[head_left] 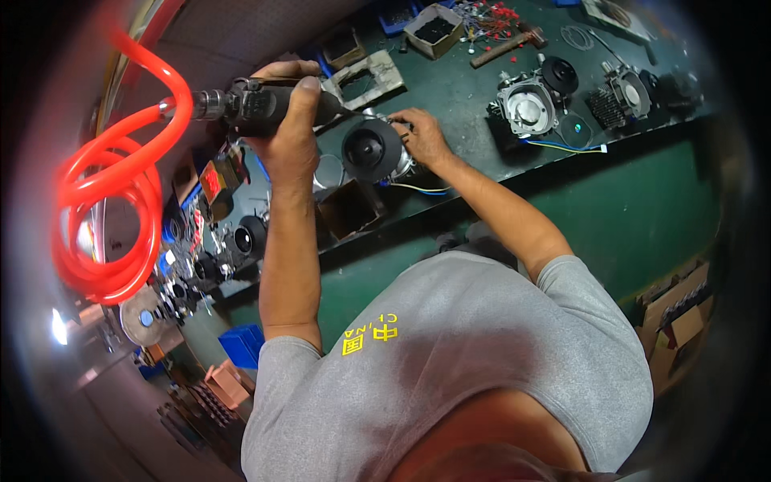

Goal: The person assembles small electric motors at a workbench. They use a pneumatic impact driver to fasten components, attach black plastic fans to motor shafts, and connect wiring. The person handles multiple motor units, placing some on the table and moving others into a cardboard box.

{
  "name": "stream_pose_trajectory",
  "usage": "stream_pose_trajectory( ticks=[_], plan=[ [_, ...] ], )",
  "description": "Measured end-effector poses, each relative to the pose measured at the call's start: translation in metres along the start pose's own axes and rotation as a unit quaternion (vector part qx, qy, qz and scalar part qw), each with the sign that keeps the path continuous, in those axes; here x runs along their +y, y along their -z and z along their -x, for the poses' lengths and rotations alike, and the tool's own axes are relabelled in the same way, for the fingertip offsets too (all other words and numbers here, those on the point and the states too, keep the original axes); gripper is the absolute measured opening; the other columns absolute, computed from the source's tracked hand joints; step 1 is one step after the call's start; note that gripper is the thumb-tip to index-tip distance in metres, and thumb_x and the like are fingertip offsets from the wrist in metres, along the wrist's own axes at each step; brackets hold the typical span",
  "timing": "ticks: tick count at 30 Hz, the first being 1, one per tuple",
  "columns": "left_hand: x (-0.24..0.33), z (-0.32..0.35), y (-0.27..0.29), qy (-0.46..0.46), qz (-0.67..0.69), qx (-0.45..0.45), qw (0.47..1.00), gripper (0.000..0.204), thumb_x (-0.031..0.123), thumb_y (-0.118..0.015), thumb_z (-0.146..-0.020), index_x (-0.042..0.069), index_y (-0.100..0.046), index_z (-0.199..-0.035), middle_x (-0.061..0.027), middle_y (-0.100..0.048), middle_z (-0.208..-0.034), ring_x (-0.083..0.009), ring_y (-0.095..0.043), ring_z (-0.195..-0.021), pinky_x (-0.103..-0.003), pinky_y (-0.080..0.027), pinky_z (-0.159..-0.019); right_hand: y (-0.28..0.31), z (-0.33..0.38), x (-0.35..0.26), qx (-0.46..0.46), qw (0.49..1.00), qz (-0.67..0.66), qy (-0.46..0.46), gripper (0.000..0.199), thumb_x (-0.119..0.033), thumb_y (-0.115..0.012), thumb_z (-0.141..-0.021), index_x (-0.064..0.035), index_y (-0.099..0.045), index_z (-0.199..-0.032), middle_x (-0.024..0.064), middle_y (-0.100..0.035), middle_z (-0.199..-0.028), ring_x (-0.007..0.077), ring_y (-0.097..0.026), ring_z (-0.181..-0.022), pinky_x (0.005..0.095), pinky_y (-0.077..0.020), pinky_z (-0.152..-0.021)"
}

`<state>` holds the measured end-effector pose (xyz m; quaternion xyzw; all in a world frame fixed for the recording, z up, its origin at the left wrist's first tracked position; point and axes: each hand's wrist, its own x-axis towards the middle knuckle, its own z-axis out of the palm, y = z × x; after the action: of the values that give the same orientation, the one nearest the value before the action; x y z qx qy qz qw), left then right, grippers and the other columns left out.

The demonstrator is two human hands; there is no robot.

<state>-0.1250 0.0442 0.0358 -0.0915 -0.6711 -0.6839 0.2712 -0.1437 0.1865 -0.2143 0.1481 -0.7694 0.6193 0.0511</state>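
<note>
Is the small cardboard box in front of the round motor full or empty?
Empty as far as shown: the cardboard box lies open, showing only a dark inside, beside the motor.

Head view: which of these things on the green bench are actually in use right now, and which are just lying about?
In use:
- black air tool, gripped by the left hand
- red hose coupled to the tool
- round black-and-metal assembly, steadied by the right hand

Lying about:
- two similar assemblies further right
- hammer
- cardboard boxes
- blue bin

2 hands (293, 132), 1 air tool (265, 104), 1 orange hose (120, 201), 3 motor units (526, 108)
</note>
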Motion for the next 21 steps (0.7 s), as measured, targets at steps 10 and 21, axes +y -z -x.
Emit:
stream_pose_trajectory(
  ticks=[10, 21],
  plan=[
    [0.037, 0.054, 0.072, 0.026, -0.089, 0.085, 0.992, 0.018, -0.005, -0.071, -0.085, 0.0, -0.067, -0.102, -0.0085, -0.072, -0.096, -0.0168, -0.069, -0.091, -0.033, -0.055, -0.09, 0.017, 0.004, 0.007, 0.097, 0.981, -0.092, -0.143, 0.023, -0.016, -0.075, -0.092, 0.0031, -0.077, -0.105, 0.001, -0.069, -0.076, 0.007, -0.06, -0.067, 0.0244, -0.0477, -0.061],
    [0.006, 0.11, 0.092, 0.063, 0.022, 0.168, 0.984, 0.025, -0.004, -0.068, -0.088, -0.001, -0.06, -0.111, -0.014, -0.069, -0.1, -0.0262, -0.07, -0.096, -0.046, -0.058, -0.098, 0.015, 0.048, -0.025, 0.05, 0.988, -0.018, -0.144, 0.059, -0.02, -0.08, -0.079, 0.0082, -0.063, -0.128, 0.0153, -0.072, -0.109, 0.0209, -0.068, -0.094, 0.0331, -0.0559, -0.087]
  ],
)
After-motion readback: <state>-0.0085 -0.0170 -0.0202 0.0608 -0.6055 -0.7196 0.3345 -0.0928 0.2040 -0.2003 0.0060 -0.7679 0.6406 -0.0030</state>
